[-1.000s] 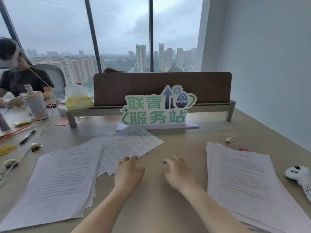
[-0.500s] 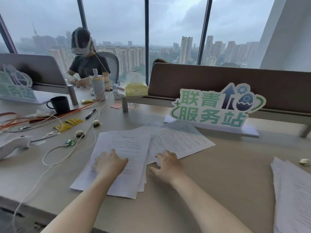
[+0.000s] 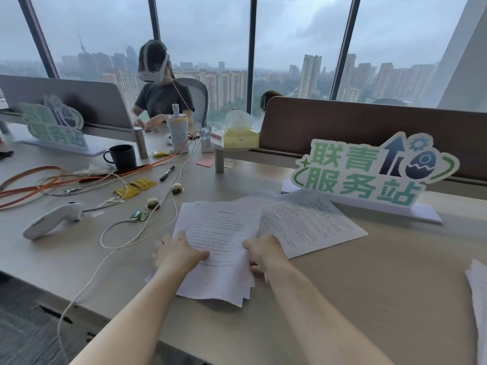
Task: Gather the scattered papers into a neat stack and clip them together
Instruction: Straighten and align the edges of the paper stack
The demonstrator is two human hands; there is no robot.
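A loose pile of printed papers (image 3: 224, 233) lies on the desk in front of me. My left hand (image 3: 179, 252) holds its left edge, thumb lying on the top sheet. My right hand (image 3: 263, 255) holds the pile's right edge, thumb on top and fingers tucked at the side. More printed sheets (image 3: 308, 225) lie askew to the right, partly under the pile. The edge of another paper stack (image 3: 478, 299) shows at the far right. No clip is in sight.
A green sign (image 3: 369, 172) stands behind the papers by a brown divider (image 3: 369, 122). On the left lie a white controller (image 3: 50, 219), white cables (image 3: 137, 233), orange straps, a pen (image 3: 167, 172) and a black mug (image 3: 122, 157). A person in a headset (image 3: 158, 88) sits beyond.
My view has swung left. Both hands slid from the bare desk onto the left pile and now hold its two side edges; the pile sits closer to me.
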